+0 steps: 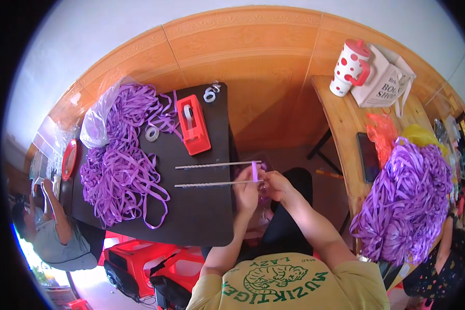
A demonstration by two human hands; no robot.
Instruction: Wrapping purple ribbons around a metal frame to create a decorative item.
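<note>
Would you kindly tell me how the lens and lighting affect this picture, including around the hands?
Head view: fisheye distortion bows the orange-brown wall panelling into an arch; a shadow darkens it between the dark table and wooden table; the lower left edge looks washed out; fine detail between the left hand and right hand is hard to make out.

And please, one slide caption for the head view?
Bare hands at a purple ribbon strip crossing two thin grey rods that overhang a black table.
</note>
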